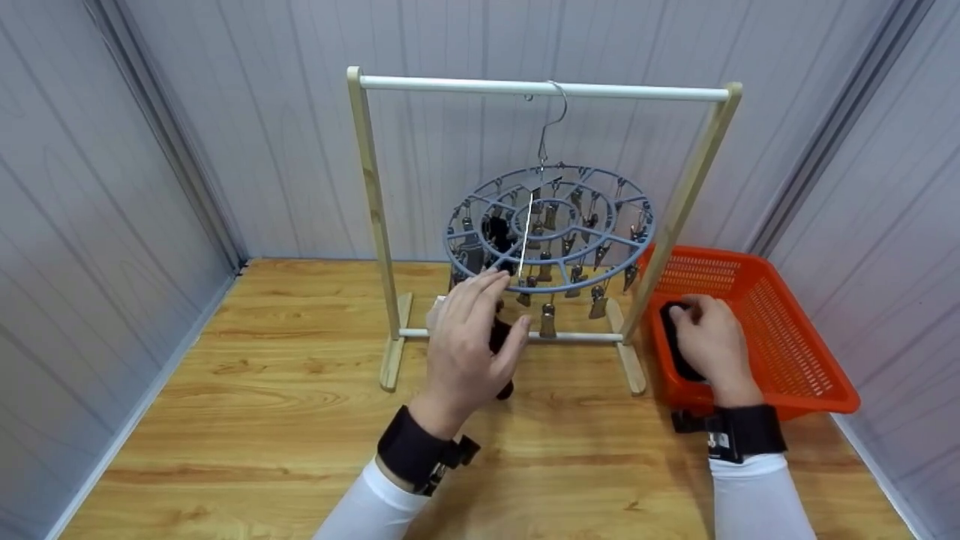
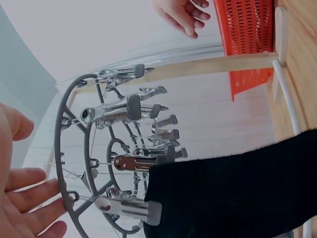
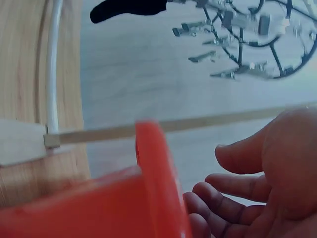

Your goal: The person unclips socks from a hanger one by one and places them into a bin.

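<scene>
Hanging black sock (image 2: pixel 237 188) clipped to grey round hanger (image 1: pixel 551 225); left hand (image 1: pixel 469 337) open beside it, empty.

The left hand (image 1: pixel 466 341) is raised in front of the body, back toward the head camera, its fingers (image 1: pixel 480 289) straight and close together pointing up and away, the thumb spread off to the right; in the left wrist view its fingers (image 2: pixel 29 203) lie extended and gripping nothing. The right hand (image 1: pixel 711 341) sits lower and off to the right, back up, with fingers (image 3: pixel 218 196) bent loosely downward at the knuckles. Both forearms wear white sleeves with a black strap round each wrist.
</scene>
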